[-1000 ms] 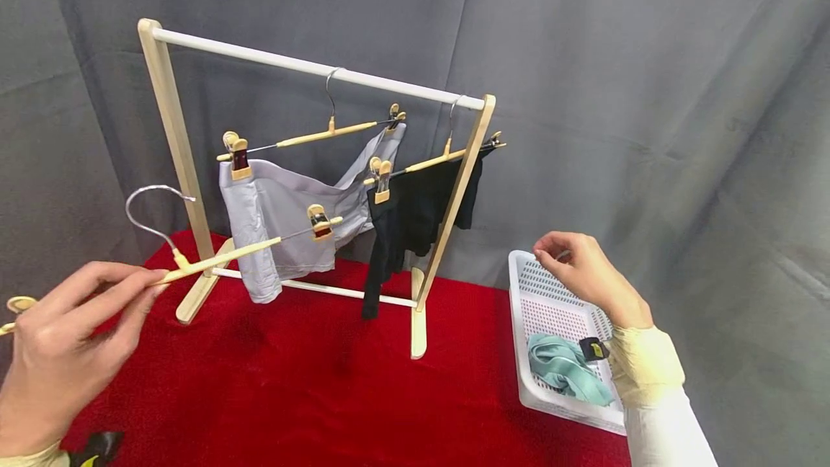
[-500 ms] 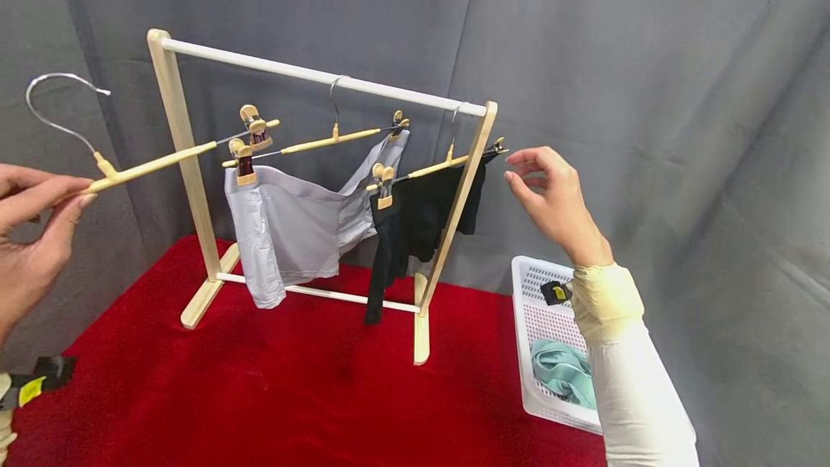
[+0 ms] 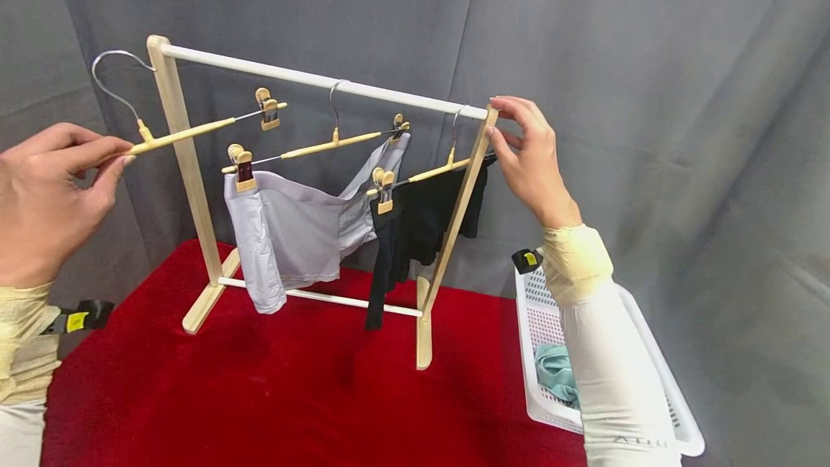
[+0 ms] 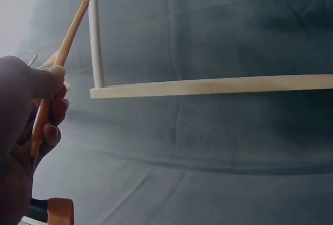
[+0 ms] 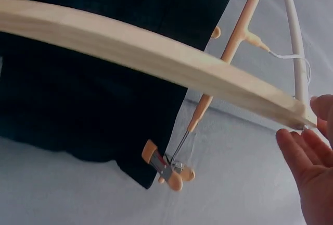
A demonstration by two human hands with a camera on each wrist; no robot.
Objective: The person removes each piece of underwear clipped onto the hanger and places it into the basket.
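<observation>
My left hand [image 3: 61, 189] pinches the wooden bar of a clip hanger [image 3: 188, 135] just left of its hook. Its metal hook curves beside the left post's top; no garment shows on it. In the left wrist view, thumb and fingers wrap the hanger's bar [image 4: 70, 37]. At the other end of the clothes rack [image 3: 311, 79], my right hand [image 3: 528, 161] grips the top of the right wooden post between thumb and fingers; the right wrist view shows this post [image 5: 156, 58] too. Grey shorts [image 3: 298, 225] and a black garment [image 3: 421, 215] hang from the rail on similar clip hangers.
A white perforated basket [image 3: 532, 388] stands right of the rack, partly behind my right sleeve. Inside it lies a light teal cloth [image 3: 554, 373]. Red cloth [image 3: 311, 388] covers the table, and a grey curtain [image 3: 622, 78] hangs behind.
My left hand has raised the hanger, drawn it left, then brought it back right toward the rack's left post. The right hand has gone from over the basket up to the right post's top.
</observation>
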